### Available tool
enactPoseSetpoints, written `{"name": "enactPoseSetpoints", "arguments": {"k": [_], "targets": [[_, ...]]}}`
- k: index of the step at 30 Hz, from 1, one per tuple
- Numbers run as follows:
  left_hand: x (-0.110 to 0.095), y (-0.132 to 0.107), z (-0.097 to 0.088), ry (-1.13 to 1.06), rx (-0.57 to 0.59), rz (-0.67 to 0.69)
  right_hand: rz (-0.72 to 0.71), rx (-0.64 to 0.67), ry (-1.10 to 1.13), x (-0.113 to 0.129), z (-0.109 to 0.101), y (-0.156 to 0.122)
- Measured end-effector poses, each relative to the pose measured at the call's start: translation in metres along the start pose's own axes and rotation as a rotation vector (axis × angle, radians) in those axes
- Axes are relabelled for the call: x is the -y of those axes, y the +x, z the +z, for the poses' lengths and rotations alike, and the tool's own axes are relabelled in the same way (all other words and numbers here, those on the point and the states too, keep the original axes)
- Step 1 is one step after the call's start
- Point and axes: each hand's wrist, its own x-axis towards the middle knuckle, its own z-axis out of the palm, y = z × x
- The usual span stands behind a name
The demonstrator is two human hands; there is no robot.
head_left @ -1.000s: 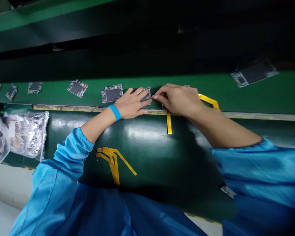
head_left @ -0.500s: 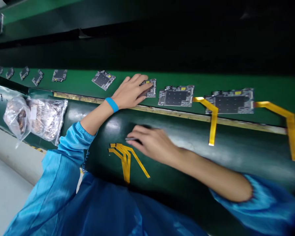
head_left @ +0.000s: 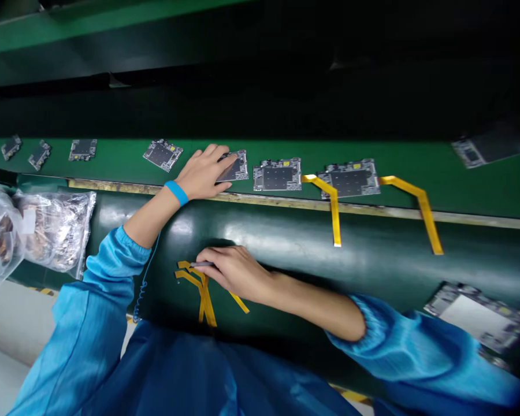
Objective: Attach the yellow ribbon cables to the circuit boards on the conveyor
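Note:
My left hand (head_left: 201,171), a blue band at its wrist, is spread over a circuit board (head_left: 241,167) on the green strip. Its fingertips rest on the board's left part, with the thumb apart near the lower edge. Closed around a thin grey tool (head_left: 203,264), my right hand (head_left: 236,270) is low over the dark green bench. The tool's tip is at a small pile of orange flex cables (head_left: 205,300); whether it touches one I cannot tell. My fingers hide part of the pile.
Right of my left hand lie two boards, one (head_left: 279,174) with a flex cable (head_left: 335,216) attached, another (head_left: 351,178) likewise. Several boards (head_left: 162,155) line the strip leftward. Clear plastic bags (head_left: 54,228) sit at left. Another board (head_left: 481,320) lies by my right sleeve.
My right hand has moved with the tool onto the flex cable pile. The left hand stays on the same board. The view has shifted right, bringing boards at the right into sight.

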Motion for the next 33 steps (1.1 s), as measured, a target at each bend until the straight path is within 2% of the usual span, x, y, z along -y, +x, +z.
{"name": "enactPoseSetpoints", "arguments": {"k": [3, 7, 11, 15, 18, 21, 25, 33], "targets": [[-0.006, 0.008, -0.003, 0.02, 0.017, 0.011, -0.011, -0.125, 0.217, -0.009, -0.012, -0.007], [0.0, 0.009, -0.01, 0.049, 0.044, 0.081, 0.098, -0.266, 0.375, -0.034, -0.049, -0.006], [0.007, 0.007, -0.021, 0.092, 0.066, 0.145, 0.249, -0.482, 0.299, -0.078, -0.096, 0.005], [0.003, 0.017, -0.027, 0.137, 0.127, 0.246, 0.361, -0.571, 0.277, -0.116, -0.125, 0.018], [-0.001, 0.032, -0.03, 0.171, 0.217, 0.307, 0.407, -0.623, 0.302, -0.129, -0.132, 0.024], [-0.004, 0.046, -0.033, 0.193, 0.273, 0.334, 0.435, -0.637, 0.306, -0.132, -0.133, 0.026], [-0.01, 0.056, -0.04, 0.2, 0.298, 0.359, 0.481, -0.595, 0.297, -0.133, -0.135, 0.025], [-0.021, 0.067, -0.047, 0.258, 0.37, 0.398, 0.5, -0.622, 0.259, -0.145, -0.136, 0.018]]}}
